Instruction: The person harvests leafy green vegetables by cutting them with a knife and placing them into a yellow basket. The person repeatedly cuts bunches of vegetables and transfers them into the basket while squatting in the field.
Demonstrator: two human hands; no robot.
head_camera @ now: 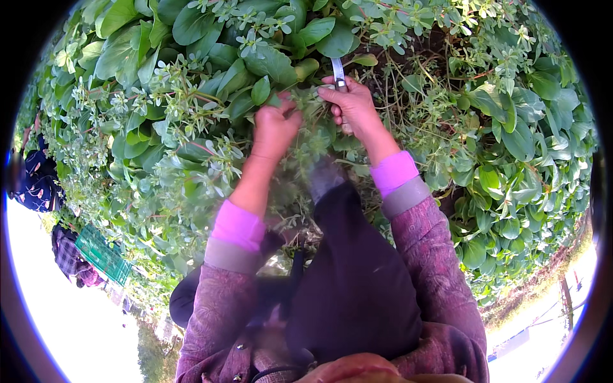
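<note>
My right hand (353, 103) is closed around the handle of a small knife (338, 71). Its metal blade points away from me, and its tip reaches under a broad green leaf (336, 40). Pale stems lie against the right thumb. Just to the left, my left hand (277, 125) is curled with its fingers around a leafy plant (274, 101); the part inside the grip is hidden. Between both hands hang thin weedy stems (311, 103), partly blurred. The hands are close together but apart, low among the plants.
Dense broad-leaved greens (270, 64) and purslane-like weeds (210, 153) surround me. Dark soil (426, 45) shows at upper right. My trousered leg (354, 277) extends below the hands. At left are a green plastic crate (103, 253), a person in plaid (67, 251) and another in dark patterned clothing (38, 179).
</note>
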